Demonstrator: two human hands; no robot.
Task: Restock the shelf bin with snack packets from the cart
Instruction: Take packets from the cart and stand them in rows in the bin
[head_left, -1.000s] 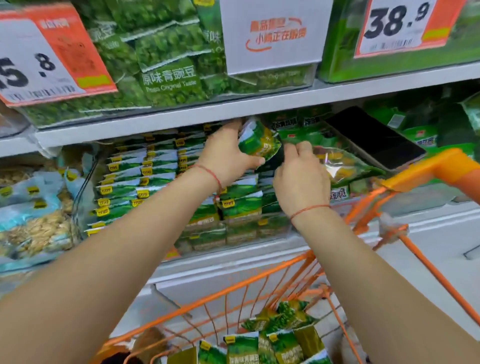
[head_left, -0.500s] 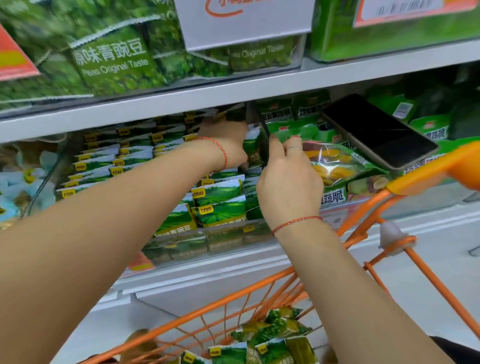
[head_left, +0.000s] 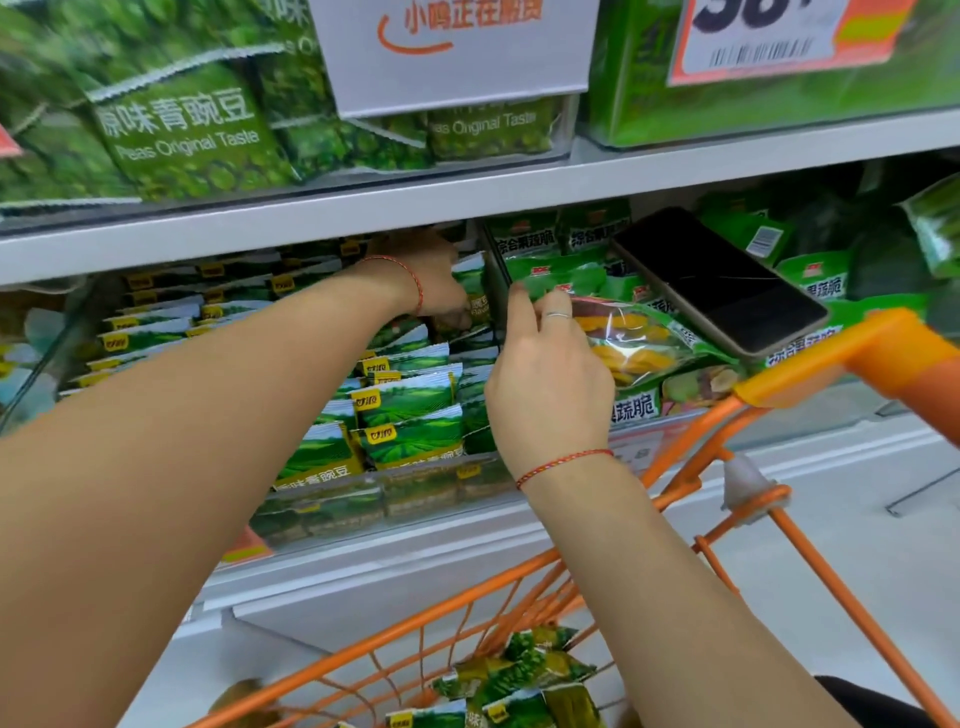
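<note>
While both arms reach over the orange cart (head_left: 524, 582), the left hand (head_left: 431, 283) is deep in the shelf bin (head_left: 395, 480), up under the grey shelf edge (head_left: 363, 213). Its fingers curl down onto a green snack packet (head_left: 475, 299) at the back right corner of the bin; they seem to pinch it, though the fingertips are hidden behind the hand. The right hand (head_left: 548, 395) is held at the bin's right side, by the clear divider (head_left: 493, 260), with its fingers loosely curled and nothing visibly held; a ring sits on one finger. Each wrist wears a thin red string bracelet.

Rows of green pea packets (head_left: 405, 410) stand stacked in the bin, sloping toward the front lip. More of the same packets (head_left: 519, 670) lie in the cart basket below. In the neighbouring compartment to the right, a packet of mixed fruit chips (head_left: 634, 343) lies on top of others, and a dark phone (head_left: 719, 280) rests face up across them. On the shelf above sit large bags of green peas (head_left: 182, 135) behind a white sign (head_left: 457, 52).
</note>
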